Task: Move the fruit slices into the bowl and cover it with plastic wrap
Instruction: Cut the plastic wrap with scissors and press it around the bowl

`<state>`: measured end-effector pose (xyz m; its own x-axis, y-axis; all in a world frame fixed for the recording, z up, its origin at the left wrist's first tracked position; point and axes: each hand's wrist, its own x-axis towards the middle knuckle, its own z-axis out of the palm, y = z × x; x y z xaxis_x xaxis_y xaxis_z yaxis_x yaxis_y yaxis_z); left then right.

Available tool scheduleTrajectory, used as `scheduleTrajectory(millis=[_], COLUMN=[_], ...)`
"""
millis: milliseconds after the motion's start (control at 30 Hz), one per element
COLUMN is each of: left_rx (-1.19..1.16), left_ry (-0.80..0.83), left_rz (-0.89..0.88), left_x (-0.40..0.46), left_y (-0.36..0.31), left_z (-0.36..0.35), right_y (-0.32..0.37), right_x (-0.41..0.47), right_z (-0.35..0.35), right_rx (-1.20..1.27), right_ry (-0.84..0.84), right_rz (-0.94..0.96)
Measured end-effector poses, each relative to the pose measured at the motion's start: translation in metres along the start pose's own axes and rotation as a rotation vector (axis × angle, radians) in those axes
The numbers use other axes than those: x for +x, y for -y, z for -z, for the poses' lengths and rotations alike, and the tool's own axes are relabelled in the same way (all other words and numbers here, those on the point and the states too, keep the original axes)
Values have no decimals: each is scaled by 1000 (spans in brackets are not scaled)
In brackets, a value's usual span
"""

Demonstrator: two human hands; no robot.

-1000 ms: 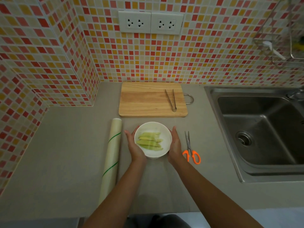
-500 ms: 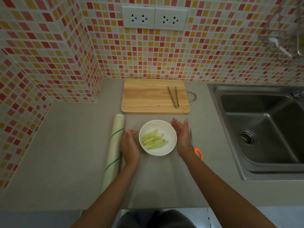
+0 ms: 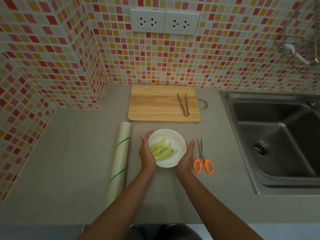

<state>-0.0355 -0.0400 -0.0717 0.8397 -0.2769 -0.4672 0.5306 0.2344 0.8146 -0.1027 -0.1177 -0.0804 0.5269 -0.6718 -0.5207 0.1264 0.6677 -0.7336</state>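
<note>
Both hands closed back onto bowl (image 3: 170,142), left hand (image 3: 146,153), right hand (image 3: 186,157), scissors (image 3: 202,157) just beside

I can read no words, numbers or brand marks anywhere around my bowl (image 3: 167,148).

Dim, even light overall; the tiled wall (image 3: 173,58) bows toward 10 and 2 o'clock, and corners darken and soften.

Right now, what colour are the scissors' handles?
Bright orange; the scissors show best in the head view, right of the bowl.
</note>
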Motion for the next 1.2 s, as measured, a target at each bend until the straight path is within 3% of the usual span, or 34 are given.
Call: scheduleTrajectory(millis=[300, 733, 933, 1033, 1200], left_rx=[178, 356, 306, -130, -86], left_ry=[-4, 364, 186, 98, 37], left_rz=[-78, 32, -59, 47, 42], left_x=[9, 40, 30, 21, 0], left_y=[-1, -42, -48, -36, -9], left_z=[4, 2, 15, 17, 0], right_y=[16, 33, 47, 48, 39], right_x=[11, 19, 23, 21, 17], right_z=[9, 0, 6, 4, -7], right_rx=[-322, -544, -464, -412, -362], right_ry=[77, 121, 124, 167, 238], right_rz=[-56, 31, 82, 50, -1])
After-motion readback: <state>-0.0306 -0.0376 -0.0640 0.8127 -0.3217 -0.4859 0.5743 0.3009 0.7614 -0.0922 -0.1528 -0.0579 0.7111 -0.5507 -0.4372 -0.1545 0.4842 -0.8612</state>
